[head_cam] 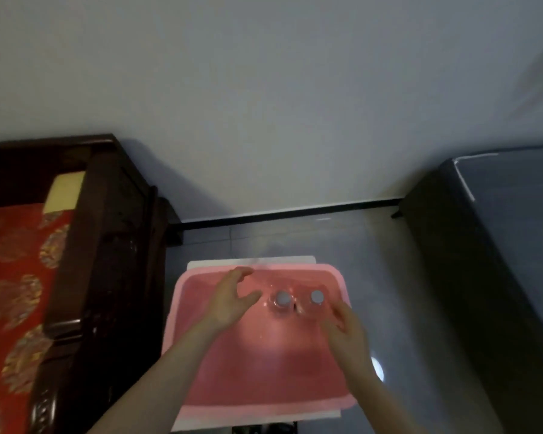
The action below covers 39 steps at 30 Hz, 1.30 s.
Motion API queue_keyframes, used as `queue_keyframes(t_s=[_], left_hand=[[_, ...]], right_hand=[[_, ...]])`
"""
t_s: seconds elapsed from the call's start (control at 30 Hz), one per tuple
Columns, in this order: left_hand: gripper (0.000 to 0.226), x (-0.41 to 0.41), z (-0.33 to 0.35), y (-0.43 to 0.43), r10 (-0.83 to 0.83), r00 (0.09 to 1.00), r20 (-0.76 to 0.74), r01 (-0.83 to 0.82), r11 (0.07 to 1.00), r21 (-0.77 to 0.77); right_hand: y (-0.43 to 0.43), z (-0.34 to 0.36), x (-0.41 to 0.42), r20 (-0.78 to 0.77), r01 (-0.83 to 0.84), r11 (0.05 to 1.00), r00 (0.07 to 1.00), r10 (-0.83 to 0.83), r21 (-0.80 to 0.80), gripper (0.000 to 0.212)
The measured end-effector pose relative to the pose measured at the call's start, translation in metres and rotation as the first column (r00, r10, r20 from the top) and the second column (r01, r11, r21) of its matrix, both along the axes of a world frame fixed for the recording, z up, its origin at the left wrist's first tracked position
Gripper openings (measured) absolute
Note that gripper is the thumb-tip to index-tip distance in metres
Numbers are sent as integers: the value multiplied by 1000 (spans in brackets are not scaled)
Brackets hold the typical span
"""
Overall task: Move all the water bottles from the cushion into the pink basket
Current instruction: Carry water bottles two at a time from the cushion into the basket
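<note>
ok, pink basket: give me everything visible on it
The pink basket is a rectangular, rounded-corner tub of smooth, plastic-looking material, seen from above. It sits open side up on a white sheet on the grey floor, beside dark wooden furniture. Two clear water bottles stand upright inside near its far wall, grey caps up: one central, one to its right. The left hand and right hand hover open above it, holding nothing.

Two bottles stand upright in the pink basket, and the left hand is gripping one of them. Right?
Not quite. The head view shows the left hand open above the basket, touching neither bottle. The rest holds: two bottles stand upright in the pink basket.
</note>
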<state>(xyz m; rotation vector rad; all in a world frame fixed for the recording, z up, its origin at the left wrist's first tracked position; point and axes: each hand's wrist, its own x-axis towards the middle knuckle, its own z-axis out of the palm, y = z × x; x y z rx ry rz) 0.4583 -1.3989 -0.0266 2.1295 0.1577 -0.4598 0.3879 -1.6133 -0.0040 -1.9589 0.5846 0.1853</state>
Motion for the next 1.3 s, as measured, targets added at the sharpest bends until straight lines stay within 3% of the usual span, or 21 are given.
queue_keyframes(t_s=[0.07, 0.17, 0.33, 0.47, 0.6, 0.73, 1.03, 1.2, 1.3], left_hand=[[42, -5, 37, 19, 95, 992, 86, -96, 995, 0], [42, -26, 83, 58, 219, 952, 214, -222, 975, -10], [56, -95, 131, 134, 344, 890, 300, -372, 927, 43], [54, -177, 173, 205, 519, 773, 366, -559, 829, 5], [55, -260, 213, 263, 615, 660, 431, -692, 721, 31], [56, -356, 232, 318, 651, 541, 532, -808, 578, 115], [65, -605, 239, 441, 687, 422, 592, -907, 325, 269], [63, -697, 242, 500, 795, 249, 553, -966, 165, 198], [58, -724, 240, 534, 836, 169, 522, -985, 119, 128]], right_hand=[[-3, 27, 5, 176, -104, 978, 975, 136, -181, 23], [8, 57, 21, 185, -234, 899, 930, 318, -371, 41], [58, 87, 38, 210, -382, 842, 851, 481, -380, 53], [135, 123, 27, 285, -516, 760, 718, 635, -395, 56], [217, 154, -3, 323, -624, 585, 491, 809, -518, 55], [305, 176, -60, 345, -663, 488, 346, 872, -567, 57], [495, 181, -239, 383, -771, 325, 114, 916, -547, 59], [585, 181, -314, 370, -811, 197, -26, 929, -551, 58], [634, 185, -335, 359, -835, 153, -57, 932, -528, 56]])
